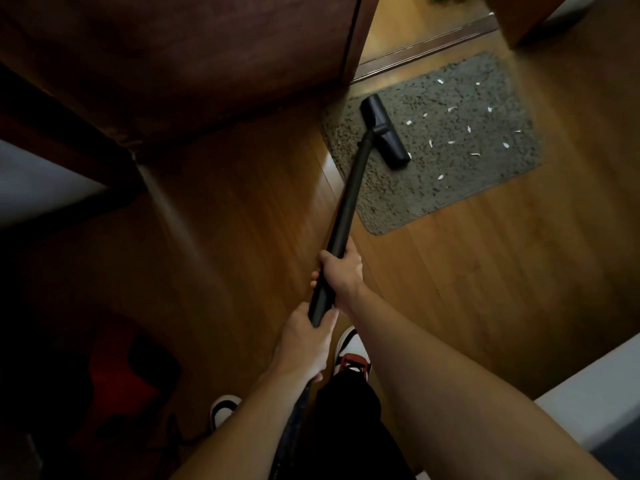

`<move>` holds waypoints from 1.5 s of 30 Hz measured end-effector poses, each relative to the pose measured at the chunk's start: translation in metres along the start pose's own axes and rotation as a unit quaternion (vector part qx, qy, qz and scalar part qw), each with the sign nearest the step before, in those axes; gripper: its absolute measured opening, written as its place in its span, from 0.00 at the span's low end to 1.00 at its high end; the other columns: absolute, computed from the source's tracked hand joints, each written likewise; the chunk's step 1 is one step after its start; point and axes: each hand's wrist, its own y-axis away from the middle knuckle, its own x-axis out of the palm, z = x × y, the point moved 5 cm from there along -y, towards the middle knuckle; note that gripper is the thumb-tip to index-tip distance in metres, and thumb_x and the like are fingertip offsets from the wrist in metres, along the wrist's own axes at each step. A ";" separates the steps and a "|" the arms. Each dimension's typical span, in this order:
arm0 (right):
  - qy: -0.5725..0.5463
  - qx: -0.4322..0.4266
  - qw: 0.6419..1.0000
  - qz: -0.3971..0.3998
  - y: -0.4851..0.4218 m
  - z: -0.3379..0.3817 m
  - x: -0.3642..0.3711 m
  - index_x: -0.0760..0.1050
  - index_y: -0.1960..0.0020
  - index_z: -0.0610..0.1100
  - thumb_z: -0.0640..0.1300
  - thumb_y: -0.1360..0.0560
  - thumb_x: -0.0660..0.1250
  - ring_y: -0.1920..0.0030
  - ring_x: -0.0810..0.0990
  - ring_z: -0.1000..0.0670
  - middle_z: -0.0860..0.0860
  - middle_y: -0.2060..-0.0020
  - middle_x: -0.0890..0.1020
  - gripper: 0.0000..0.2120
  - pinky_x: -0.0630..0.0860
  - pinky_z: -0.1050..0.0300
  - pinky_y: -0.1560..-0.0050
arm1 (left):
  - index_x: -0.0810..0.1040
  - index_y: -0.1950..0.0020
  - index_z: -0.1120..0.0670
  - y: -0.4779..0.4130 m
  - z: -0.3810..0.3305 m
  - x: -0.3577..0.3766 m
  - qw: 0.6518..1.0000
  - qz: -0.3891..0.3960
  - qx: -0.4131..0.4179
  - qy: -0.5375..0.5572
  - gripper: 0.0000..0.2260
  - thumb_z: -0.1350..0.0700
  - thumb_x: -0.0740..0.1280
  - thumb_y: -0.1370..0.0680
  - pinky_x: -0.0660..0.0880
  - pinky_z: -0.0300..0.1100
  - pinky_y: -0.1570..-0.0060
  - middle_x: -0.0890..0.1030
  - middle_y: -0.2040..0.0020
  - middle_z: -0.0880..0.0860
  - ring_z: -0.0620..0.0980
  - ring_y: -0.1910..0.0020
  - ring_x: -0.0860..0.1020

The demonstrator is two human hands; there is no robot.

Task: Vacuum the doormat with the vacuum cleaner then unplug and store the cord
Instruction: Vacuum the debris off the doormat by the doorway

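**Two hands hold the vacuum on the mat**

A person stands on a wooden floor [467, 271] and looks down. Both hands hold a long black tube [353, 188]. The right hand [341, 271] is farther along the tube, and its fingers wrap all the way round it. The left hand [304, 341] is closer to the body and grips the near end of the tube, with its thumb lying along the side. The two hands are near each other but do not touch. Below the left hand, a dark hose [294, 427] runs down past the person's leg.

The tube slants away from the person to a flat black vacuum head [384, 131]. The head sits on a grey doormat [467, 188], close to the mat's left edge. The doormat lies on the floor in front of a doorway, at the top right of the view.

Lots of little white bits [477, 154] lie on the mat. Most of them are to the right of the head, and one is just beside its near end.

A big dark brown door [173, 64] fills the top left. Its corner comes close to the mat.

Two white shoes show at the bottom. The right shoe [353, 355] has red and black on it too. The left shoe [223, 408] is partly in shadow. Something red [114, 372] sits in the dark at the bottom left, but it is too dim to tell what it is.
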 end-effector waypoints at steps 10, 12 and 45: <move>-0.003 0.018 1.000 -0.024 -0.027 0.024 -0.014 0.63 0.26 0.58 0.35 0.20 0.64 0.75 0.76 0.51 0.43 0.57 0.77 0.28 0.78 0.56 0.72 | 0.75 0.49 0.53 -0.021 -0.031 0.015 1.000 0.006 -0.010 0.028 0.13 0.44 0.64 0.20 0.72 0.40 0.78 0.76 0.66 0.55 0.50 0.77 0.72; 0.004 0.019 0.999 -0.028 -0.024 0.021 -0.010 0.63 0.26 0.57 0.35 0.20 0.64 0.76 0.76 0.51 0.42 0.56 0.78 0.29 0.78 0.56 0.72 | 0.75 0.49 0.53 -0.017 -0.028 0.012 0.999 0.019 -0.020 0.033 0.12 0.44 0.63 0.20 0.71 0.41 0.77 0.75 0.66 0.56 0.50 0.77 0.71; -0.034 0.074 0.996 -0.030 0.047 -0.074 0.007 0.54 0.21 0.60 0.37 0.20 0.64 0.72 0.78 0.52 0.42 0.51 0.79 0.36 0.79 0.55 0.70 | 0.76 0.49 0.49 0.033 0.065 -0.020 0.991 0.028 -0.009 -0.130 0.14 0.40 0.61 0.20 0.75 0.43 0.70 0.80 0.63 0.53 0.50 0.70 0.80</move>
